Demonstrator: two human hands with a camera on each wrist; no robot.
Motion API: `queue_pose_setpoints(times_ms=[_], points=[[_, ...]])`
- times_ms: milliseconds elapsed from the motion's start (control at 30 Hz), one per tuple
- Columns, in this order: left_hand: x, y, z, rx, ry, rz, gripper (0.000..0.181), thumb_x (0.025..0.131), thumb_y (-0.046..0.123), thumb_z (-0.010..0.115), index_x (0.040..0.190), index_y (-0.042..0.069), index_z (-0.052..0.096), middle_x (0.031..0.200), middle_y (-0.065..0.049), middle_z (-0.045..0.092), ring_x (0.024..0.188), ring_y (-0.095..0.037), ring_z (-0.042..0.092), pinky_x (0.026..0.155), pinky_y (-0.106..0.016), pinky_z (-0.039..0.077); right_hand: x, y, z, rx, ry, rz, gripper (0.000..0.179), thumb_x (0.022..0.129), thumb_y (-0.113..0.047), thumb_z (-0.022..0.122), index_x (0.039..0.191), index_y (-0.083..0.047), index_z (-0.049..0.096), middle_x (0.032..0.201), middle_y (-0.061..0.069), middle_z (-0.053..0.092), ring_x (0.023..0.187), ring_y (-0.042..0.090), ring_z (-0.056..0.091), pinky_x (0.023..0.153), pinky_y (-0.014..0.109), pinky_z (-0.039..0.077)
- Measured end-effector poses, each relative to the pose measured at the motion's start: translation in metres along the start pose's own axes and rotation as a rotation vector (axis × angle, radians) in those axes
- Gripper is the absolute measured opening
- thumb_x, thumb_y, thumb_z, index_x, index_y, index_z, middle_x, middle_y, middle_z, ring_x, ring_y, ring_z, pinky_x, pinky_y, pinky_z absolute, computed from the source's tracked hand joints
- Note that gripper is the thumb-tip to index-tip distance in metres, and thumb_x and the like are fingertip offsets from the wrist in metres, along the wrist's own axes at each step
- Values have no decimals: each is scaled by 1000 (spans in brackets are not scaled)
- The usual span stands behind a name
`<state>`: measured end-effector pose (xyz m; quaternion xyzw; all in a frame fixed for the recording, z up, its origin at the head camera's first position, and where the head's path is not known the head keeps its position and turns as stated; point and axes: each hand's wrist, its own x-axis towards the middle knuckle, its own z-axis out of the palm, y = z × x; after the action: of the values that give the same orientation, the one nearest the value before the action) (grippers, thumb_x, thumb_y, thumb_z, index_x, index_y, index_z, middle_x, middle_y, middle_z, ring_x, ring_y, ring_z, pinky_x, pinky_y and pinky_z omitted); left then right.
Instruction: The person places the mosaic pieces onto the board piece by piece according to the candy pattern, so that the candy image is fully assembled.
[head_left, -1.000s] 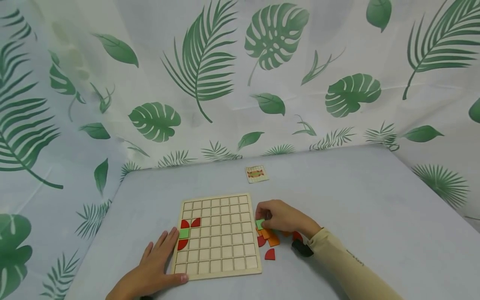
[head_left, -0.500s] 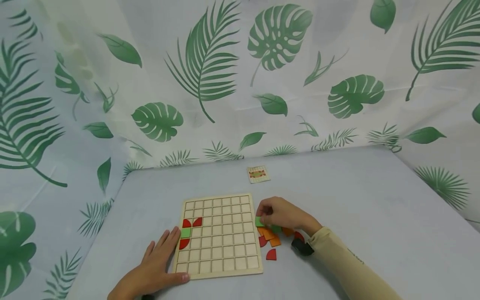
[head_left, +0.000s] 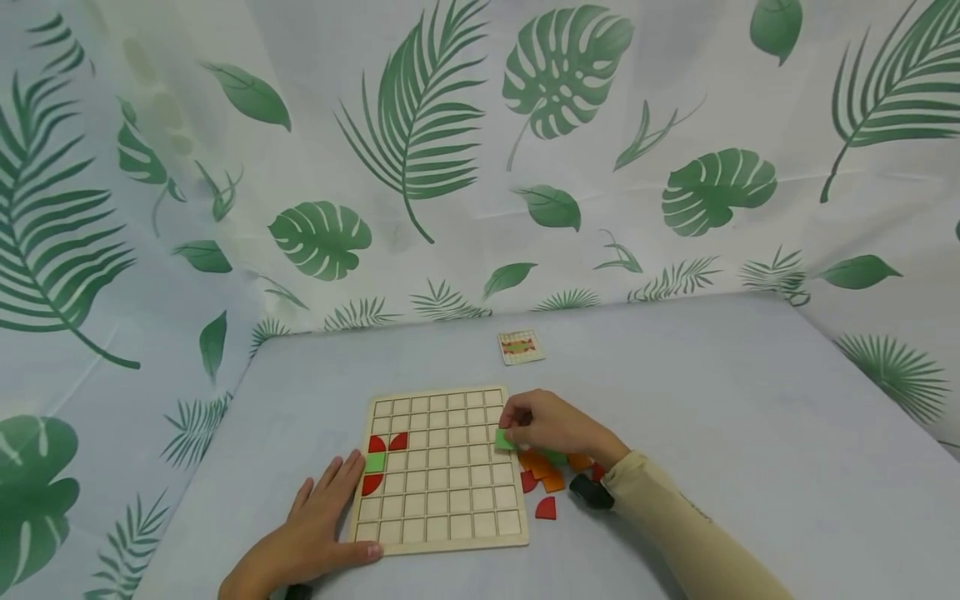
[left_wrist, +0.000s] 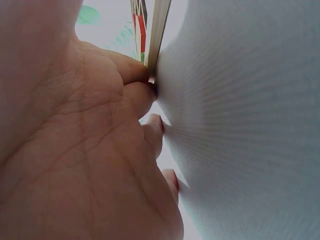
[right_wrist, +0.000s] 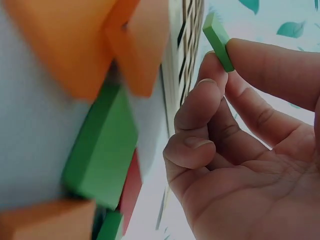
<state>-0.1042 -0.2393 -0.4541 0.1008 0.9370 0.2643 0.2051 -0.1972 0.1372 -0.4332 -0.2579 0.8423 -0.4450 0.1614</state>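
Pinching green tile (right_wrist: pixel 217 43), left fingers (head_left: pixel 346 477) straight against board (head_left: pixel 458 479)

Beneath the left hand (head_left: pixel 311 521) and the right hand (head_left: pixel 558 423) spreads a pale blue-grey tabletop (head_left: pixel 720 383). Well beyond both rises a white fabric backdrop (head_left: pixel 461 229), lightly creased, printed with green monstera leaves (head_left: pixel 322 240) and palm fronds (head_left: pixel 414 117). A bluish-tinged left panel (head_left: pixel 176 300) hangs left of the left hand, a leaf-printed right panel (head_left: pixel 900 217) right of the right hand. The light is soft.
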Motion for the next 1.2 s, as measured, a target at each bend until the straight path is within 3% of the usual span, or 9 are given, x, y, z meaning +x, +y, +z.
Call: queue_pose_setpoints(times_ms=[667,1000,1200], points=[[-2,-3,-3,-34,-8,29,128,81,57,89,172,4,16,178,-18,14,162,-47,1,122,-72,-7,35,-28,31,67,-66,-57,8,99,-1,66,102,-5,72,90,-1,66,84,15,57,78,31,49],[-2,-4,-1,-50,8,25,128,79,58,90,172,6,19,178,-17,15,162,-46,1,123,-71,-7,53,-44,47,49,-83,-109,8,99,-1,67,100,-5,73,91,-4,69,83,11,59,78,28,51],[-1,-6,-1,-61,4,45,129,80,58,90,171,3,17,177,-19,14,161,-48,1,122,-71,-7,64,-52,56,20,-80,-90,5,99,-2,69,97,-4,73,89,-4,67,81,9,57,76,27,50]])
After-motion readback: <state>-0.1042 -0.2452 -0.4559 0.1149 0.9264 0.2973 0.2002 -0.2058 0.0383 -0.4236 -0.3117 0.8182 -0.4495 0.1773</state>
